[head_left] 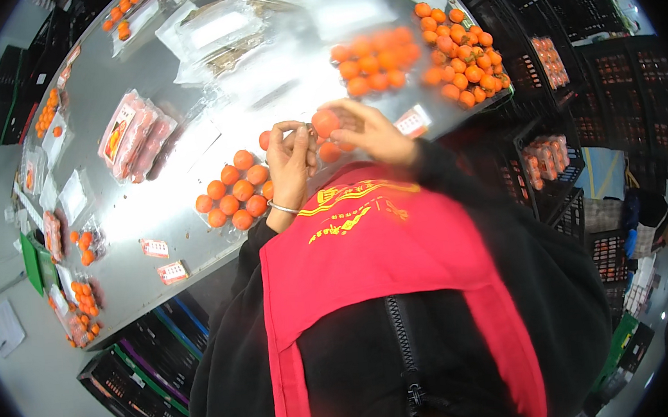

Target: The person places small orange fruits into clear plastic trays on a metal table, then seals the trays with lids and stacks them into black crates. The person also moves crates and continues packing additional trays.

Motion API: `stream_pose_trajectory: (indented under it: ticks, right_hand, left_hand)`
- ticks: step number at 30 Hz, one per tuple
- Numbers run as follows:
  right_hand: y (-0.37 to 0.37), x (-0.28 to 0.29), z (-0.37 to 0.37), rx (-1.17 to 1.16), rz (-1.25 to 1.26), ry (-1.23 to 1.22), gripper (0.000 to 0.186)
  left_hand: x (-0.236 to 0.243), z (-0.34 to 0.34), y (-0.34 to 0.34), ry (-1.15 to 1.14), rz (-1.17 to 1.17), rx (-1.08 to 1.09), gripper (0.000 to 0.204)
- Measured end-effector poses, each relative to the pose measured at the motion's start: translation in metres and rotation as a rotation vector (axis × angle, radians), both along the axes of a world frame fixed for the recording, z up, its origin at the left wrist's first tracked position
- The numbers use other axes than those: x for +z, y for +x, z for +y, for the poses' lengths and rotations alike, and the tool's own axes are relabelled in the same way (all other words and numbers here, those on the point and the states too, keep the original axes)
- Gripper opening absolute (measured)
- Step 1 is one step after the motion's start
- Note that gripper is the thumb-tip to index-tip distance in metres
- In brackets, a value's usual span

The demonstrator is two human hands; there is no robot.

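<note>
My right hand (pixel 363 132) grips a round orange fruit (pixel 324 122), like a persimmon, above the steel table's front part. My left hand (pixel 291 155), with a bracelet at the wrist, is closed beside it, fingertips at the fruit's left side; what they pinch is too small to make out. More orange fruits (pixel 330 152) lie just below my hands. Left of my left hand, several fruits sit in rows in a clear tray (pixel 228 192). A small printed label (pixel 412 121) lies right of my right hand.
The steel table (pixel 150 215) bears stacked fruit packs (pixel 134 136), empty clear trays (pixel 210 30), a fruit pile (pixel 464 61) at the back right and smaller groups (pixel 84 306) along the left. Black crates (pixel 556 191) stand at the right, more crates (pixel 139 373) under the front edge.
</note>
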State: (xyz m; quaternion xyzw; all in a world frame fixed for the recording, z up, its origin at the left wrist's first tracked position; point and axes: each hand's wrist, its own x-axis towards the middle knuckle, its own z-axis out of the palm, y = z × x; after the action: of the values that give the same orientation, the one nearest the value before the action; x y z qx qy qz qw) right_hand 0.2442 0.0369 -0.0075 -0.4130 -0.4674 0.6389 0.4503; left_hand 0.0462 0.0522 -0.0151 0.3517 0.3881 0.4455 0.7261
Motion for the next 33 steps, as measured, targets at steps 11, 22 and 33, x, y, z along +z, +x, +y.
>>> stream_pose_trajectory:
  ticks: [11,22,33]
  right_hand:
    - [0.055,-0.007,-0.012,-0.415,-0.038,0.039,0.047]
    - [0.220,-0.047,0.074,-0.964,-0.938,0.373,0.040]
    - [0.313,-0.065,0.130,-0.700,-1.967,-0.119,0.052]
  left_hand:
    - [-0.007,0.006,-0.016,-0.049,0.138,0.131,0.021]
    - [-0.011,0.008,-0.029,-0.100,0.178,0.196,0.023]
    - [-0.015,0.005,-0.040,-0.110,0.167,0.345,0.021]
